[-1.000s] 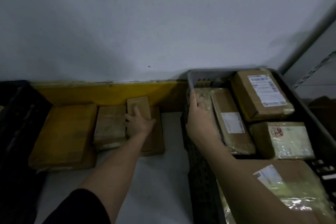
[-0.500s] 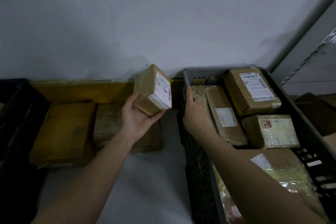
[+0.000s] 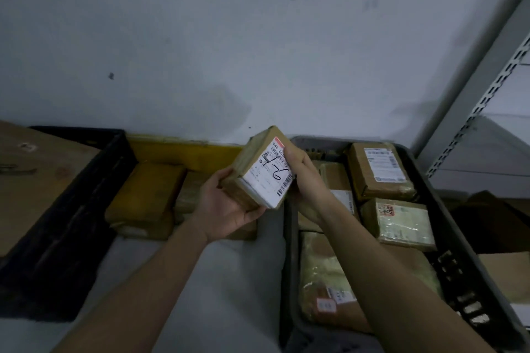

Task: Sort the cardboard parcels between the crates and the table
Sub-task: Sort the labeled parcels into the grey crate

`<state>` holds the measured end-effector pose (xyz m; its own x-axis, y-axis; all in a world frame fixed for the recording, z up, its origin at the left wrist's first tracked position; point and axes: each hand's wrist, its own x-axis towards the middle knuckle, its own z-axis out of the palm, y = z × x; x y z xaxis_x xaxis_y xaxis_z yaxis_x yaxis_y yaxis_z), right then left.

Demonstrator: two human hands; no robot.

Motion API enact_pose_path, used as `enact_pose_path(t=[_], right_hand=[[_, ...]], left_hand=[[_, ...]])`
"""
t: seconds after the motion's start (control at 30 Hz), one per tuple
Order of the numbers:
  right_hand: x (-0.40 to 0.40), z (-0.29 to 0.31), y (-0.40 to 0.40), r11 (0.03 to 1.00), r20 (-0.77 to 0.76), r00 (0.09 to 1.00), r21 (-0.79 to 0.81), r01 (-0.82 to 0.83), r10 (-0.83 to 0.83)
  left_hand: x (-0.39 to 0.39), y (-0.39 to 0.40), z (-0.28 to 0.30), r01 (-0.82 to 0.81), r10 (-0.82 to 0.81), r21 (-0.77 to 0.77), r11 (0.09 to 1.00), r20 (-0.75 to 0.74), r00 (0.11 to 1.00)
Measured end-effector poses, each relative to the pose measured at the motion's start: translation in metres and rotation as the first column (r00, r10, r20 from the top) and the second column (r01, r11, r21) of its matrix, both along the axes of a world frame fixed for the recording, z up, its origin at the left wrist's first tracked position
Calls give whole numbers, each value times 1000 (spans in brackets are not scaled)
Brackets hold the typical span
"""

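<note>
- Both hands are on one small cardboard parcel (image 3: 259,167), held up in the air between the two crates, tilted so its white shipping label with a scribbled marker number faces up toward the camera.
- The left hand (image 3: 226,209) cups it from underneath, palm up, fingers wrapped round the lower left edge, so that grip is closed on the box.
- The right hand (image 3: 305,180) clamps the right side, thumb lying along the label's edge and fingers curled behind, so that one's gripping the same box too.
- Right under the held parcel, on the pale worktop (image 3: 229,295), sit a few flat brown parcels (image 3: 149,192) side by side, pushed up against a yellow strip (image 3: 183,149) at the foot of the wall.
- To the right there's a grey crate (image 3: 289,238) packed with more parcels: a labelled box (image 3: 381,172) at the back, a box with a red stamp (image 3: 401,221) in front of it, and a plastic-wrapped package (image 3: 318,275) nearer the camera.
- On the left is a black crate (image 3: 66,223) with something big, flat and brown in it, only partly in shot.
- Metal shelving upright (image 3: 487,89) with slots on the far right, plain grey wall (image 3: 229,37) behind everything.
</note>
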<state>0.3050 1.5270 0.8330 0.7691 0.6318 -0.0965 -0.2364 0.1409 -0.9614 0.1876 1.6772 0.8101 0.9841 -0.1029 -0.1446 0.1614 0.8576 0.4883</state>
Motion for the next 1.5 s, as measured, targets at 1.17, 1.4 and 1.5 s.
enact_pose_path(t=[1.17,1.4,1.5], right_hand=[[-33,-41,-184,965,116,990,-240,105,-79],[-4,-55,-146,937,119,981,-296,184,-155],[10,-49,-136,921,141,969,-310,236,-201]], left_hand=[[-19,-169,-17,-2,464,990,-141,68,883],[16,-138,-52,16,353,992,-126,30,935],[40,-124,-58,-21,289,996,-89,46,956]])
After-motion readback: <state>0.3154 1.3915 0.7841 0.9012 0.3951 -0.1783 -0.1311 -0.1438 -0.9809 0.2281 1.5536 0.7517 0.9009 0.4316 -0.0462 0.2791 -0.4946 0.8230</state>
